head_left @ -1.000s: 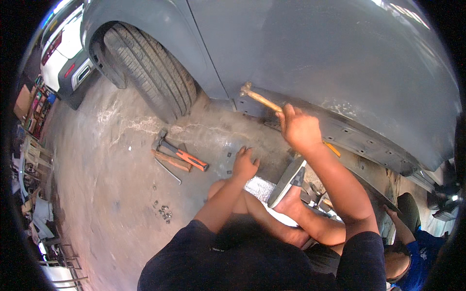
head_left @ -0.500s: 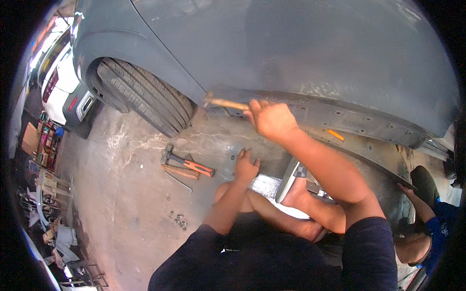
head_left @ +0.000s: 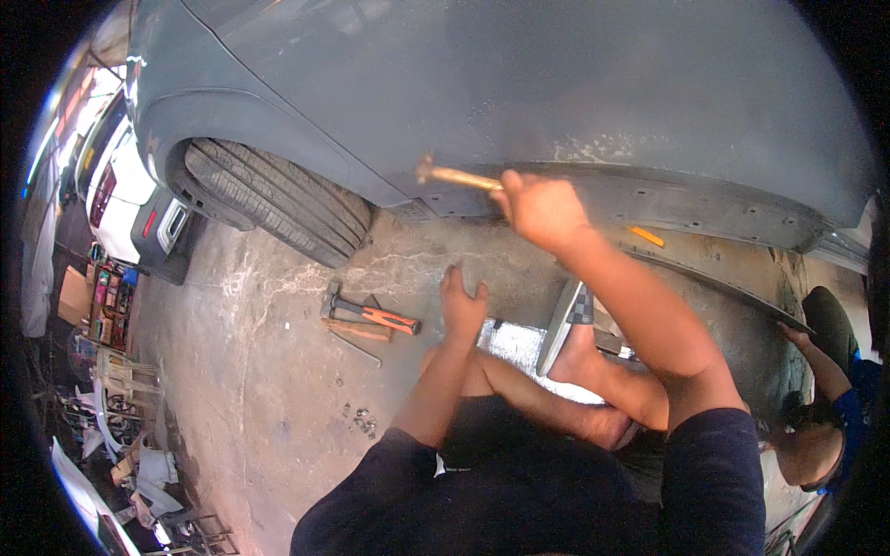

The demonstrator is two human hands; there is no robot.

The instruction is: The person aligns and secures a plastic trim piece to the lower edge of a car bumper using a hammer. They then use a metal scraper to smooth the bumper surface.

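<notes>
My right hand (head_left: pixel 544 211) is closed around the handle of a small hammer (head_left: pixel 464 178) with a light wooden grip. The blurred hammer head is in front of the grey car body panel (head_left: pixel 445 102), just above its lower edge; I cannot tell whether it touches. In front of my bent knee, my left hand (head_left: pixel 463 304) is held with fingers apart and nothing visible in it. To its left on the concrete floor lie a larger hammer (head_left: pixel 371 313) with an orange and black handle, a wooden block (head_left: pixel 357 331) and a thin bent metal rod (head_left: pixel 355 348).
The car's tire (head_left: pixel 278 199) stands at the left. A yellow strip (head_left: pixel 646 236) lies below the sill, near a long dark trim piece (head_left: pixel 705 295) touched by another person's hand (head_left: pixel 794 335) at the right. Several small metal clips (head_left: pixel 363 422) are scattered on the floor.
The small hammer and my right hand have shifted right, with the hammer head now higher above the panel's lower edge. My left hand's fingers have risen and spread. The whole view has shifted slightly.
</notes>
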